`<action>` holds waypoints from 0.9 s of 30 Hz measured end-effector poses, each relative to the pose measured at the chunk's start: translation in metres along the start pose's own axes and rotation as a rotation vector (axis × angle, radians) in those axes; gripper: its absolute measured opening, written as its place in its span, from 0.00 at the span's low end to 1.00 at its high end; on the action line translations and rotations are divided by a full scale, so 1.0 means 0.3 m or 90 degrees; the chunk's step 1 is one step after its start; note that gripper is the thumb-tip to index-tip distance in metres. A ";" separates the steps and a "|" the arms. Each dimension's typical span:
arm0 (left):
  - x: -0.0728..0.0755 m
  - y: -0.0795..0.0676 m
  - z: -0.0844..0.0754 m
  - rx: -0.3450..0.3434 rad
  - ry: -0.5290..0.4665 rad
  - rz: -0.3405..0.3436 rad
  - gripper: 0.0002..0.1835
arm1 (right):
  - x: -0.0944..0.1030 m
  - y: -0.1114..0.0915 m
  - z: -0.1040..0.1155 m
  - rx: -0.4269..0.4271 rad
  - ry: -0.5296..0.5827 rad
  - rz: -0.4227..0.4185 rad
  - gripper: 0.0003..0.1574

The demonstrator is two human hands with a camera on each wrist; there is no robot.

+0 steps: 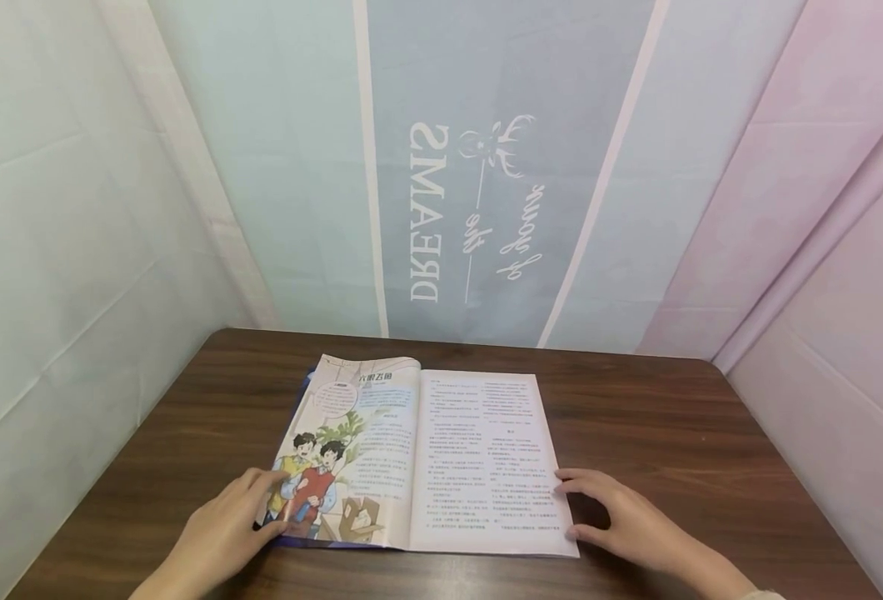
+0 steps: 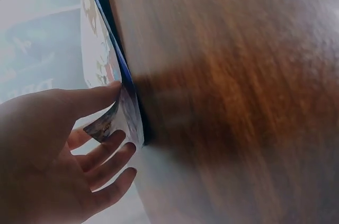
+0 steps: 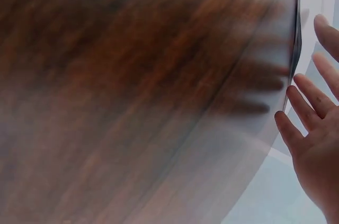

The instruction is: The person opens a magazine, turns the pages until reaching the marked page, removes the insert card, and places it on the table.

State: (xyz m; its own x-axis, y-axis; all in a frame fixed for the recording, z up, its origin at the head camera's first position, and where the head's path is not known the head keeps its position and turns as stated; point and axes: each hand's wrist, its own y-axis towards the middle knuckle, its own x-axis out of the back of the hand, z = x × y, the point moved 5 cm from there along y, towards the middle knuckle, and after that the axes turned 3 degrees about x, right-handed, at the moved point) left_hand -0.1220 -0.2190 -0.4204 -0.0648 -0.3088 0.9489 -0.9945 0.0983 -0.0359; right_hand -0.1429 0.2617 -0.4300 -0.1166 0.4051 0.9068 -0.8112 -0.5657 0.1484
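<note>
An open magazine (image 1: 479, 458) lies on the wooden table, with a colour drawing of two figures on its left page and columns of print on the right page. My left hand (image 1: 220, 521) is at the left page's lower outer edge. In the left wrist view, the thumb and index finger of the left hand (image 2: 58, 139) pinch a bent page corner (image 2: 103, 124), the other fingers spread below. Along the right page's outer edge rests my right hand (image 1: 625, 517), thumb and index fingertips right at the paper. Its fingers are spread and relaxed in the right wrist view.
The dark brown table (image 1: 674, 442) extends on both sides of the magazine. Behind it hangs a pale blue cloth (image 1: 299, 167) with mirrored white lettering. Light cloth walls (image 1: 52, 250) enclose the left and right sides.
</note>
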 end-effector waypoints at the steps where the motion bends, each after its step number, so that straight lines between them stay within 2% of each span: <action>1: -0.001 0.000 0.003 0.001 0.001 0.001 0.32 | -0.001 -0.004 -0.001 0.003 -0.001 0.003 0.28; 5: -0.005 -0.001 0.013 0.004 0.003 0.007 0.31 | -0.008 -0.016 -0.003 0.008 -0.002 0.016 0.32; 13: -0.003 -0.001 0.026 0.000 0.015 -0.002 0.29 | -0.019 -0.020 -0.011 -0.020 0.018 0.053 0.37; 27: 0.008 -0.004 0.026 -0.010 0.026 -0.008 0.30 | -0.008 -0.001 0.001 -0.024 -0.004 0.037 0.28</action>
State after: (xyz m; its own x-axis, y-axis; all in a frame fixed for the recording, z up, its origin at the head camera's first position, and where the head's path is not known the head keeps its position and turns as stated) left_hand -0.1215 -0.2271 -0.4206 -0.0491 -0.2715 0.9612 -0.9937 0.1105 -0.0195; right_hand -0.1422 0.2607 -0.4321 -0.1600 0.3680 0.9160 -0.8242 -0.5605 0.0813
